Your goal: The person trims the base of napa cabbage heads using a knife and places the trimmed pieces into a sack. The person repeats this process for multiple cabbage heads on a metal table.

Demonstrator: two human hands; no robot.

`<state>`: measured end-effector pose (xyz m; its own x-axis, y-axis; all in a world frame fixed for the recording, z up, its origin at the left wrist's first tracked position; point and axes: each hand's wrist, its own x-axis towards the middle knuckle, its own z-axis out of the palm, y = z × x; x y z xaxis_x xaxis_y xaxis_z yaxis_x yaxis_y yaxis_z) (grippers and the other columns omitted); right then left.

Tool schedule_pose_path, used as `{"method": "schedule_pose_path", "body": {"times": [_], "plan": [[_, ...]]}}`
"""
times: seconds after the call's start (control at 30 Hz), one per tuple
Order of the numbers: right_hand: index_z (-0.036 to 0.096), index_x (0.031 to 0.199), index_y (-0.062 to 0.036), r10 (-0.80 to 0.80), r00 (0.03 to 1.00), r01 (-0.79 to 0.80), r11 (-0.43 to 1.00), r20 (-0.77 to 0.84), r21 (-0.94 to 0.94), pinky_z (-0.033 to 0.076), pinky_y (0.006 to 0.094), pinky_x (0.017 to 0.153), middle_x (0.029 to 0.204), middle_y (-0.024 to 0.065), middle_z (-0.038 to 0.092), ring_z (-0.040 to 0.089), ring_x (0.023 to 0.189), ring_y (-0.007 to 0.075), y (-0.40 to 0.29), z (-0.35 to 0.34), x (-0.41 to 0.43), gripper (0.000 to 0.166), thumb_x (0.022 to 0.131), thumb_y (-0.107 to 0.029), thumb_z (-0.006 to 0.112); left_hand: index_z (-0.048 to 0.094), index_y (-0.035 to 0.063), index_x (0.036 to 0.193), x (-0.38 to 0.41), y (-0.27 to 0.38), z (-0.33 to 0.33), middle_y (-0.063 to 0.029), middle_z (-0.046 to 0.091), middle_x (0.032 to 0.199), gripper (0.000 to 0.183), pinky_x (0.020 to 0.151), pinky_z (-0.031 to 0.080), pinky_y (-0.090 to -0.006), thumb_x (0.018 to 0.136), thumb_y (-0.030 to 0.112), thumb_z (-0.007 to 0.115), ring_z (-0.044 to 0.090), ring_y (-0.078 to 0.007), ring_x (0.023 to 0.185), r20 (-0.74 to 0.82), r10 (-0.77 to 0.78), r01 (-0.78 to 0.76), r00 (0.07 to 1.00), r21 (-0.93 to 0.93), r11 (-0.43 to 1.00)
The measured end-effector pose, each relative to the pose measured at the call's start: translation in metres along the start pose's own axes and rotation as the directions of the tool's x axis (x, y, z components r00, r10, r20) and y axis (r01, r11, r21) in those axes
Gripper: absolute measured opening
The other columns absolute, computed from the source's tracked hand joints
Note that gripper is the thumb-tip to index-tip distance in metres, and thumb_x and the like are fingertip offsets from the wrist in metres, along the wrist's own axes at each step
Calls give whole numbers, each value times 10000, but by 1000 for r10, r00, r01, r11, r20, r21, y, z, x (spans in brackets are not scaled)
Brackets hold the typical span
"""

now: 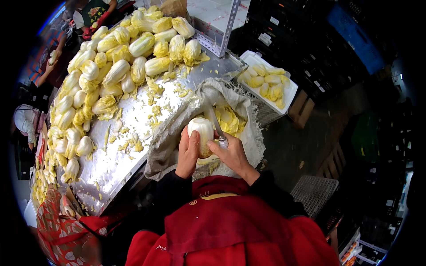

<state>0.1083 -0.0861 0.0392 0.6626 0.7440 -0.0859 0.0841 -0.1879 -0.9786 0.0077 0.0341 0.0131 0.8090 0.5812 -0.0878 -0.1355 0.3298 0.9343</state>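
My left hand point(188, 151) is closed around a small trimmed napa cabbage point(200, 133), its white base facing up and away from me. The fingers of my right hand point(231, 154) hold a knife point(217, 124) by its pale handle, the blade pointing up and away to the left, while my right thumb rests against the cabbage. Beneath both hands lies an open woven sack point(253, 143) with loose yellow cabbage leaves point(228, 121) inside it. A large pile of napa cabbages point(116, 71) covers the far and left parts of the metal table point(133, 133).
A white foam box point(291, 96) of cabbages stands beyond the sack at the right, near a wooden pallet point(301, 108). Leaf scraps point(154, 113) litter the table. Dark crates are stacked at right. Several other people stand around the table's far and left sides.
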Motion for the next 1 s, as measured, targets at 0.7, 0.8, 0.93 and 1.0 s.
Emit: {"method": "schedule_pose_path", "body": {"times": [0.7, 0.8, 0.93, 1.0], "plan": [[613, 1157, 27, -176, 960, 65, 897, -219, -438, 508, 354, 822, 1004, 225, 680, 677, 949, 279, 92, 4, 39, 467, 809, -264, 727, 437, 59, 1325, 8, -10, -30, -75, 569, 1199, 632, 914, 480, -363, 936, 555, 485, 578, -202, 1064, -91, -116, 66, 989, -428, 902], [605, 1182, 23, 163, 985, -163, 987, 65, -4, 468, 263, 527, 792, 71, 650, 604, 585, 149, 28, 8, 30, 463, 861, -295, 703, 426, 65, 1339, 3, -20, -36, -100, 576, 1189, 651, 912, 480, -367, 930, 568, 482, 590, -222, 1045, -71, -192, 134, 979, -486, 864], [576, 1219, 23, 242, 941, -303, 914, 236, 269, 337, 195, 388, 668, -33, 541, 425, 430, 27, 4, 24, 20, 447, 907, -286, 656, 389, 37, 1355, 5, -13, -35, -159, 594, 1130, 655, 913, 470, -375, 952, 550, 444, 591, -247, 1044, 175, -11, 89, 984, -441, 893], [575, 1189, 53, 208, 960, -256, 922, 185, 290, 353, 198, 400, 689, -20, 570, 442, 441, 34, 6, 30, 17, 448, 898, -277, 661, 409, -1, 1316, 5, -16, -39, -144, 596, 1130, 610, 906, 467, -349, 963, 493, 469, 591, -216, 1029, 88, 15, 16, 996, -348, 937]]}}
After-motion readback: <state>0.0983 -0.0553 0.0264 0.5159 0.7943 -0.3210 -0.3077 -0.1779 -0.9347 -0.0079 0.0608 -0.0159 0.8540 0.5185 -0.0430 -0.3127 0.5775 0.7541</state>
